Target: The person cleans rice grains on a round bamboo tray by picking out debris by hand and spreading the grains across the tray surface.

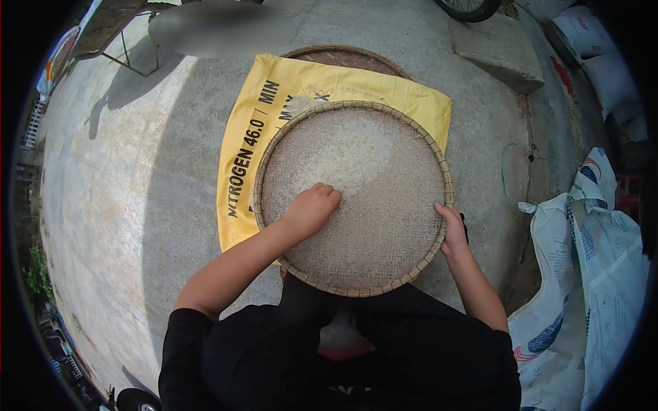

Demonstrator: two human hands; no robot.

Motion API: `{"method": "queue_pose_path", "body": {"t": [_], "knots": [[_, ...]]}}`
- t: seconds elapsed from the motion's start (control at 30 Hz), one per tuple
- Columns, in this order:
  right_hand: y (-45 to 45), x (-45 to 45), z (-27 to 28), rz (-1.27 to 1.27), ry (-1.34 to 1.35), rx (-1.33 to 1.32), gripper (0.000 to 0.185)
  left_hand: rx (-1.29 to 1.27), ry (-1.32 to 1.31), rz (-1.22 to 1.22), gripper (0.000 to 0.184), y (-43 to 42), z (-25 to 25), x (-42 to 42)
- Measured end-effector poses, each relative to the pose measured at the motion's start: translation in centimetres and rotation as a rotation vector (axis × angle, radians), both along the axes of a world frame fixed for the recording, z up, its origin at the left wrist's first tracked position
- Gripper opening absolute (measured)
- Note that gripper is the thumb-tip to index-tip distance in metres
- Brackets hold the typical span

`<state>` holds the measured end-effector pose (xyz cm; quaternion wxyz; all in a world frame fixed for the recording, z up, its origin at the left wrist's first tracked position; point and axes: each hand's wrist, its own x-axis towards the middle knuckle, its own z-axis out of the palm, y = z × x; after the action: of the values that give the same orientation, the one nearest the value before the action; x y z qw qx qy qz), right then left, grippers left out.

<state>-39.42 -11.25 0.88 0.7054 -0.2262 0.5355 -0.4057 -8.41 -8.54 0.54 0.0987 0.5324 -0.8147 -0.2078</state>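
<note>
A round woven bamboo winnowing tray (370, 250) rests over my knees, tilted or level I cannot tell. Pale grains, which look like rice, (353, 152) are spread thinly across its far half. My left hand (317, 209) is over the middle of the tray near the grains, its fingers curled closed. Whatever may be in those fingers is hidden. On the right side, my right hand (452, 229) grips the tray's rim, thumb on top and the other fingers mostly underneath.
Beneath the tray lies a yellow printed sack (240, 157), partly covering another round woven tray (349, 55) on the concrete floor (199, 137). White sacks (582, 274) stand at the right. A concrete block (497, 55) and a wheel (471, 5) are at the top right.
</note>
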Motion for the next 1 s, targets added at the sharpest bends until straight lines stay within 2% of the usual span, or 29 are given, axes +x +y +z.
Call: {"method": "queue_pose_path", "body": {"t": [0.13,0.2,0.23,0.33,0.4,0.43,0.5,0.53,0.57,0.63,0.67,0.7,0.77,0.8,0.9,1.0], "knots": [[0.0,-0.4,-0.6,0.004,-0.002,0.013,0.038,0.041,0.104,0.027,0.009,0.2,0.9,0.9],[0.0,-0.6,-0.7,0.005,-0.005,0.012,0.038,0.042,0.317,0.103,0.007,0.1,2.4,2.4],[0.0,-0.6,-0.6,-0.017,-0.003,0.011,0.038,0.005,0.345,0.177,0.007,0.1,3.3,3.4],[0.1,-0.9,-0.8,-0.034,-0.021,0.006,0.039,-0.036,0.343,0.499,0.008,0.8,5.2,7.5],[0.1,-1.0,-0.7,-0.024,-0.041,0.0,0.039,-0.094,0.239,0.665,0.01,1.4,4.9,10.2],[0.1,-0.9,-0.5,-0.041,-0.029,0.011,0.04,-0.093,0.237,0.663,0.01,1.8,4.4,11.4],[0.1,-0.9,-0.5,-0.06,-0.019,0.023,0.04,-0.208,0.019,0.68,0.019,2.4,3.2,12.7],[0.1,-1.0,-0.6,-0.051,-0.025,0.023,0.041,-0.141,0.044,0.719,0.027,2.3,2.6,12.6],[0.0,-1.1,-0.7,-0.039,-0.029,0.025,0.042,-0.14,0.045,0.72,0.027,2.4,1.9,12.3],[0.0,-1.1,-0.9,-0.048,-0.02,0.026,0.043,-0.126,0.311,0.792,0.031,1.8,1.7,9.7],[0.0,-1.1,-0.9,-0.06,-0.014,0.027,0.043,0.05,0.456,0.868,0.041,1.8,0.7,9.2],[0.0,-1.0,-0.7,-0.051,-0.013,0.024,0.043,0.046,0.458,0.876,0.041,1.8,0.2,8.8],[0.0,-0.8,-0.1,-0.038,-0.024,0.012,0.043,0.572,1.242,1.026,0.045,1.6,-0.3,8.6],[-0.1,-0.8,-0.1,-0.032,-0.022,0.009,0.043,0.754,1.483,1.01,0.043,1.7,-0.4,8.8],[-1.1,-1.9,-1.2,-0.001,0.031,-0.018,0.044,0.74,1.545,1.014,0.037,2.6,-0.8,8.5],[-2.5,-3.8,-2.2,-0.035,0.029,-0.018,0.046,0.693,1.551,0.952,0.037,2.5,2.5,5.5]]}}
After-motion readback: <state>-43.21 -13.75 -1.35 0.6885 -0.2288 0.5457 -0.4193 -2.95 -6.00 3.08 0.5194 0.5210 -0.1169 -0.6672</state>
